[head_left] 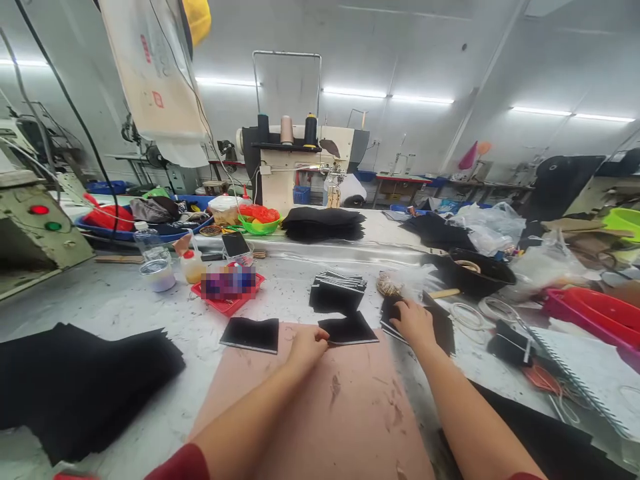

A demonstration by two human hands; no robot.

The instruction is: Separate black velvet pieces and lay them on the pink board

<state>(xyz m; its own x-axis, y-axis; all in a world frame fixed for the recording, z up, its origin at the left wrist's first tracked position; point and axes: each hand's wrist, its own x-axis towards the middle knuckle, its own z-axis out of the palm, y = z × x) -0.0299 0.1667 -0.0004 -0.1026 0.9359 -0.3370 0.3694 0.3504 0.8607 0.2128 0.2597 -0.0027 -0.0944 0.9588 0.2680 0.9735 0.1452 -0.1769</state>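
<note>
My left hand [309,348] pinches the near left edge of a small black piece [350,328] at the top of the pink board [310,413]. A second black piece [253,334] with a pale lower edge lies to its left. Over on the right, my right hand [414,323] rests with bent fingers on a stack of black pieces [391,310]; its fingertips are partly hidden against the dark material. Behind the board sits a fanned stack of black pieces [337,293] with white edges.
Large black sheets [85,380] lie at the left. A red tray [231,303], bottles and a jar [158,275] stand at the back left. Farther back is a sewing machine [300,167]. A black bowl [483,277], white cord rings and a notebook [580,367] are at the right.
</note>
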